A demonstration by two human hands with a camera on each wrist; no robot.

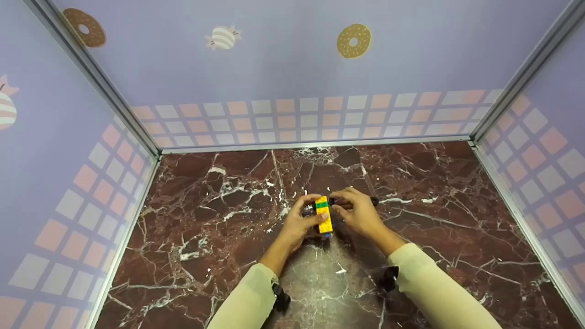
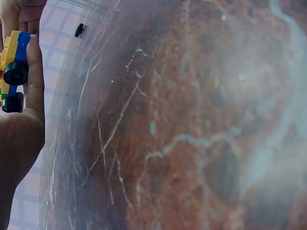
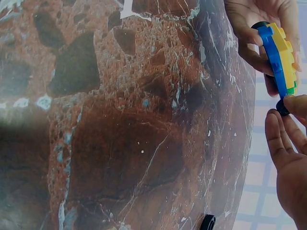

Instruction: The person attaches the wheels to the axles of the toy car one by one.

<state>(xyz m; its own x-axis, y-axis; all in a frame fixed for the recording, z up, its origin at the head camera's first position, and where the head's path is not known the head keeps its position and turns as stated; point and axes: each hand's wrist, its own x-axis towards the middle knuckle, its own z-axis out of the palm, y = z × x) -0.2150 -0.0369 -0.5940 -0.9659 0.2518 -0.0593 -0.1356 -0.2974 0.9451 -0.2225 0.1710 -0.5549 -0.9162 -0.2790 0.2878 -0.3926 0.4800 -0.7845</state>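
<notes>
A small toy car (image 1: 325,225) of building bricks, yellow with a green band on top and a blue base, is held up over the table in my left hand (image 1: 295,226). The left thumb lies across its yellow top, with fingers along the far side. In the left wrist view two black wheels (image 2: 17,73) show on one side of the blue base. At the green end, my right hand (image 1: 363,217) pinches a black wheel (image 3: 282,107) between thumb and fingertips, against the base. Another wheel (image 3: 260,24) sits at the car's opposite end.
One loose black wheel (image 3: 208,222) stands on the dark red marbled table (image 1: 219,260), just beyond the right hand. Purple panels (image 1: 283,68) with pink and white squares enclose the back and both sides. A small white scrap (image 1: 341,271) lies nearer the front.
</notes>
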